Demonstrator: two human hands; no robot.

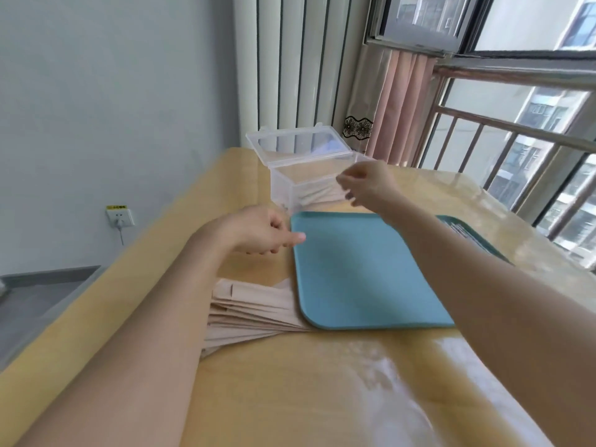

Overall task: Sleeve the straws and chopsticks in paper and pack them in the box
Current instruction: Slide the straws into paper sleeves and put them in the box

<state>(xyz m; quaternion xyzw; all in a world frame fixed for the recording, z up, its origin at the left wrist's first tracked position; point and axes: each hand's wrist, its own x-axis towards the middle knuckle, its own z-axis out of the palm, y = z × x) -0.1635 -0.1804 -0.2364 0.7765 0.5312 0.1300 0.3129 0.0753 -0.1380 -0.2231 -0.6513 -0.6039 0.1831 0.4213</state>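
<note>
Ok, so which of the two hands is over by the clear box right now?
The right hand, held at the near right corner of the open clear box. The left hand is nearer, beside the blue tray.

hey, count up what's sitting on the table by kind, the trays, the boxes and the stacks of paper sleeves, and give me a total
Trays: 2, a blue one and a darker one mostly hidden behind the right arm.
Clear boxes: 1, lid open.
Loose stacks of paper sleeves: 1.
Total: 4.

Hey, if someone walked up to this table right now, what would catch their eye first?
Probably the teal tray, bare at the table's centre. Behind it stands a clear plastic box, lid up, with paper-sleeved sticks inside and the right hand at its rim. Paper sleeves fan out left of the tray, near the left hand.
</note>
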